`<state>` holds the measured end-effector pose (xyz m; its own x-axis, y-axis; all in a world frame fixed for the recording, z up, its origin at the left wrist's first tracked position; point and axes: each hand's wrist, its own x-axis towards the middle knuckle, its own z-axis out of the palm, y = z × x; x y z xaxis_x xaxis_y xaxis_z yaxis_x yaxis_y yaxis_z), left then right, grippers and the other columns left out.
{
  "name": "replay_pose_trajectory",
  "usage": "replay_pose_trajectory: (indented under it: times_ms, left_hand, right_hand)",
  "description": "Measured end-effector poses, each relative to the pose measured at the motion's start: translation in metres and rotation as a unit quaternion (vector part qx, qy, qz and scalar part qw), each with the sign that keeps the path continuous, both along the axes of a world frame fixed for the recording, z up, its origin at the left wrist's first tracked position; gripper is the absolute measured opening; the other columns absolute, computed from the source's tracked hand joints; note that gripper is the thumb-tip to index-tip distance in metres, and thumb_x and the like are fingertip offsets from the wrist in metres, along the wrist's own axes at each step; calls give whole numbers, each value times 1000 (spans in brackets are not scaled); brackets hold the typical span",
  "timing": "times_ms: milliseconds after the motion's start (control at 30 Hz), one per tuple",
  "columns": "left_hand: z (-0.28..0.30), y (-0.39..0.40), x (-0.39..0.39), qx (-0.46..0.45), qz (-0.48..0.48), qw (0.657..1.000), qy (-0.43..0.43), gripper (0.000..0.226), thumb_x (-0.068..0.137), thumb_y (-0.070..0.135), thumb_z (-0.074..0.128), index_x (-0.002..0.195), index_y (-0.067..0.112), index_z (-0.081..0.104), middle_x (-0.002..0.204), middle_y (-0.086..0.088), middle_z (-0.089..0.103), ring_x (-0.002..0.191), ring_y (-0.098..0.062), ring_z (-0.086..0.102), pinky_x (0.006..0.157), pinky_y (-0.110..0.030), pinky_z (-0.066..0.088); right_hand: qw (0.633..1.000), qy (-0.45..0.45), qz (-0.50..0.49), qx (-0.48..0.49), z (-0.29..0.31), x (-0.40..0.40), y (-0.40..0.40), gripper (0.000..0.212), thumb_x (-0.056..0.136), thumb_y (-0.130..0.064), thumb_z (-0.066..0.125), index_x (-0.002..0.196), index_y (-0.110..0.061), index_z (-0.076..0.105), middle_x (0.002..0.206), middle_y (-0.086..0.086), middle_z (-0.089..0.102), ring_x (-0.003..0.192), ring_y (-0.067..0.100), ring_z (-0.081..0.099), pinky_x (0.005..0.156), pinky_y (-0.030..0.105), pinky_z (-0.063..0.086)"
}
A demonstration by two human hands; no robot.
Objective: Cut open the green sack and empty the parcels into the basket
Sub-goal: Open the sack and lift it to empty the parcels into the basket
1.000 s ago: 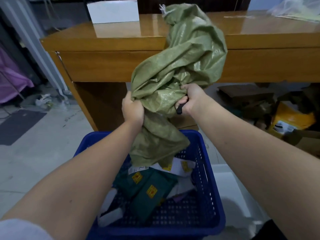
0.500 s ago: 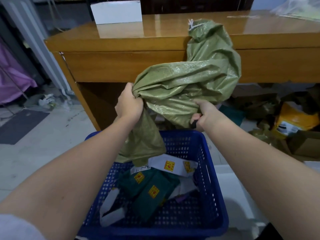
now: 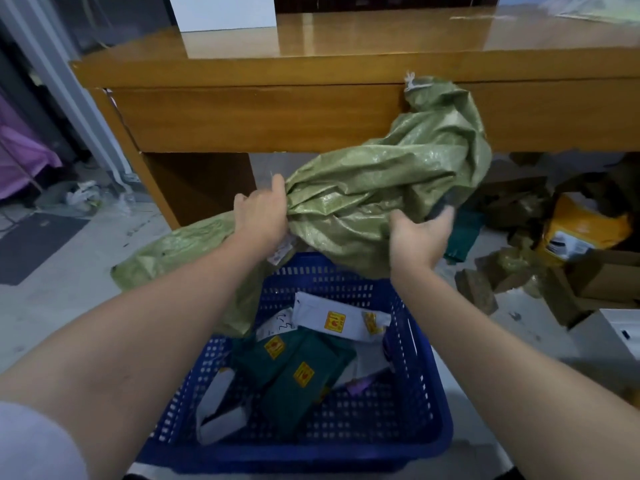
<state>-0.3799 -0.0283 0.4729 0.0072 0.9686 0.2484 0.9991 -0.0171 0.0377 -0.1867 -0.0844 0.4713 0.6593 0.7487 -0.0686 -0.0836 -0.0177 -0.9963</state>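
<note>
The crumpled green sack (image 3: 381,188) hangs low over the far rim of the blue basket (image 3: 426,393), its tied end up against the desk front. One flap trails left under my forearm. My left hand (image 3: 261,216) grips the sack's left folds with the thumb raised. My right hand (image 3: 419,233) presses the sack's lower right side with thumb and fingers spread; something small and dark shows at its blurred fingertips. Green parcels (image 3: 294,372) and white parcels (image 3: 339,320) with yellow stickers lie in the basket.
A wooden desk (image 3: 311,109) stands right behind the basket, with a white box (image 3: 225,10) on top. Cardboard, a yellow package (image 3: 578,230) and scraps litter the floor to the right. A dark mat (image 3: 38,244) lies at the left.
The sack has come down from head height and swung right, toward the basket's far rim. My right hand has loosened from a fist to spread fingers. Both hands have dropped lower.
</note>
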Motion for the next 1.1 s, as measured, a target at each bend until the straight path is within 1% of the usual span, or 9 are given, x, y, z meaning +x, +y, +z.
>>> replay_pose_trajectory:
  times_ms: [133, 300, 467, 633, 733, 800, 867, 967, 1100]
  left_hand:
    - [-15, 0, -10, -64, -21, 998, -13, 70, 77, 31, 68, 136, 16, 33, 110, -6, 61, 104, -32, 57, 79, -42, 34]
    - [-22, -2, -25, -36, 16, 998, 47, 17, 86, 16, 53, 102, 17, 57, 93, -7, 68, 90, -31, 64, 77, -39, 35]
    - [-20, -2, -24, 38, 16, 994, 99, 24, 86, 17, 57, 109, 14, 56, 111, -11, 59, 105, -34, 54, 84, -42, 41]
    - [-17, 1, -1, 44, -44, 996, 70, 22, 84, 9, 55, 105, 10, 47, 95, -9, 66, 87, -32, 65, 73, -37, 37]
    - [-11, -1, 9, 44, -70, 995, 61, 26, 81, 13, 56, 104, 15, 45, 84, -2, 59, 85, -30, 63, 79, -39, 35]
    - [-5, -2, 12, 67, -94, 992, 41, 23, 80, 17, 57, 101, 17, 46, 83, 0, 61, 83, -29, 64, 75, -38, 31]
    - [1, -2, 11, 97, -122, 987, 26, 22, 78, 18, 59, 98, 20, 50, 83, 2, 65, 82, -27, 64, 72, -37, 27]
    - [6, -4, 8, 93, -136, 986, 25, 30, 75, 23, 61, 103, 26, 53, 82, 5, 66, 81, -23, 63, 69, -35, 22]
    - [5, -9, -8, 41, -84, 994, 63, 29, 80, 37, 57, 109, 30, 56, 86, 7, 64, 89, -23, 57, 74, -39, 25]
  right_hand:
    - [991, -126, -8, 34, 8, -18, -8, 47, 82, -17, 69, 121, -8, 44, 129, 7, 49, 113, 24, 51, 81, 23, 33]
    - [984, -152, -19, 95, -1, -25, -13, 42, 78, -13, 70, 99, -16, 34, 105, -1, 37, 85, 17, 44, 61, 16, 30]
    - [915, -389, 83, 74, -17, -23, -12, 29, 77, -10, 67, 101, -14, 52, 106, 1, 46, 94, 18, 50, 63, 24, 35]
    - [837, -488, 248, 6, -14, -39, -4, 83, 70, -37, 78, 144, -28, 41, 139, -2, 39, 119, 20, 49, 74, 28, 41]
    - [809, -512, 287, -37, -7, -46, 2, 110, 62, -51, 82, 152, -35, 21, 157, -5, 19, 135, 22, 38, 90, 37, 44]
    - [795, -532, 284, -70, -5, -47, 7, 116, 61, -50, 83, 153, -38, 13, 157, -5, 21, 135, 24, 38, 91, 40, 44]
    - [795, -537, 263, -100, -4, -46, 13, 107, 66, -40, 82, 152, -35, 18, 143, -2, 42, 125, 25, 47, 80, 37, 45]
    - [791, -556, 230, -107, 3, -40, 21, 45, 80, -16, 61, 124, -24, 57, 110, 4, 64, 106, 30, 60, 68, 31, 41]
    - [773, -581, 237, -85, 14, -34, 20, 17, 79, -8, 49, 86, -17, 63, 82, 3, 57, 84, 32, 62, 62, 30, 42]
